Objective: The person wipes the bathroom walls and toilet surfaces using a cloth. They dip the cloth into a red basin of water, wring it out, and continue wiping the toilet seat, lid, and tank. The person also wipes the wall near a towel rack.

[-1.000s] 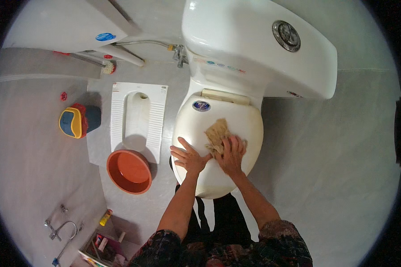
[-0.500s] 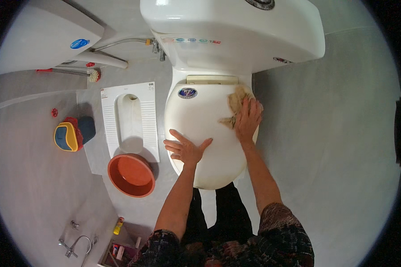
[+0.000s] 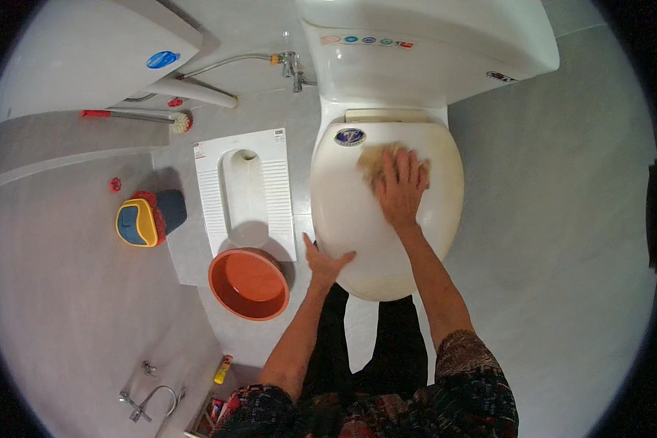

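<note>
A closed white toilet lid [image 3: 372, 219] lies in front of me, with an oval blue sticker near its hinge end. My right hand [image 3: 401, 191] presses a tan cloth [image 3: 374, 162] onto the upper middle of the lid, fingers bent over it. The cloth is bunched and slightly blurred. At the lid's left front edge is my left hand [image 3: 325, 263], holding nothing. Its thumb lies over the lid and its forefinger points away along the rim; the other fingers are partly hidden.
The toilet tank [image 3: 431, 55] rises beyond the lid. Left of the toilet are a squat pan [image 3: 277, 197] set in the floor, an orange basin [image 3: 248, 285] overlapping its near end, and a yellow-rimmed bin [image 3: 137, 223]. A long-handled brush [image 3: 181, 122] rests by the wall.
My right hand has wiped the cloth from the lid's right side toward its middle. My left hand has slid from the lid's top to its left front edge. The view has shifted.
</note>
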Motion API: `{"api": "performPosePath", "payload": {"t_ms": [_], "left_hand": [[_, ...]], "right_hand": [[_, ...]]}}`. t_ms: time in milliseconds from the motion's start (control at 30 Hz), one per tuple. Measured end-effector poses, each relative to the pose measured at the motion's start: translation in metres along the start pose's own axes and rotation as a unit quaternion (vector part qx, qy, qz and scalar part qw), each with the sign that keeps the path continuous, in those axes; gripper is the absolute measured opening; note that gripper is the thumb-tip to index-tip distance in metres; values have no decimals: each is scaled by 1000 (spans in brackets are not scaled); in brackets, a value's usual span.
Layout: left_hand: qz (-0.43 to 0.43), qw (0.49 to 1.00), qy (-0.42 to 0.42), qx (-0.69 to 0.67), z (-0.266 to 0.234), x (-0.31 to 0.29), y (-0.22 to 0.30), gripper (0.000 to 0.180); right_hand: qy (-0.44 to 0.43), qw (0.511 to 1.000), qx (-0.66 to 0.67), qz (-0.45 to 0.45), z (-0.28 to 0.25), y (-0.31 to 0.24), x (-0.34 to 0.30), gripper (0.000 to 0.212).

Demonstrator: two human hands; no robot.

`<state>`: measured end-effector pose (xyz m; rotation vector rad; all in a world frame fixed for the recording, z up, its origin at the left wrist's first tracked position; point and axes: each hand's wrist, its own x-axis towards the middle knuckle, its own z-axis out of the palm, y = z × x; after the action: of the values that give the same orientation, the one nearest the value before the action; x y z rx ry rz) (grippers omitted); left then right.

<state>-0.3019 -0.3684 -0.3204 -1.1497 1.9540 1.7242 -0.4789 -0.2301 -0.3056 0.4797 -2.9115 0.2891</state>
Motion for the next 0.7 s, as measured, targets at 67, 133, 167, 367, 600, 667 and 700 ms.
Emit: {"api": "performPosePath", "payload": {"t_ms": [67,133,167,367,600,667,700], "left_hand": [[33,992,-116,-40,7,-2,-9,122],[24,996,-60,58,16,-7,-27,125],[19,994,-31,105,17,-8,-35,127],[93,988,-40,119,17,1,-59,129],[51,987,-78,128,10,-6,-42,130],[18,984,-93,148,12,-4,-36,130],[-5,984,-98,148,11,-3,-33,132]], "right_hand": [[43,994,-17,104,14,-13,25,54],[19,998,22,57,10,-34,20,53],[8,999,42,32,6,-44,14,53],[-112,949,129,-266,-6,-80,-56,52],[-10,969,70,-236,29,-97,54,32],[-18,980,60,-190,34,-103,56,30],[-30,977,45,-208,30,-102,47,35]]}}
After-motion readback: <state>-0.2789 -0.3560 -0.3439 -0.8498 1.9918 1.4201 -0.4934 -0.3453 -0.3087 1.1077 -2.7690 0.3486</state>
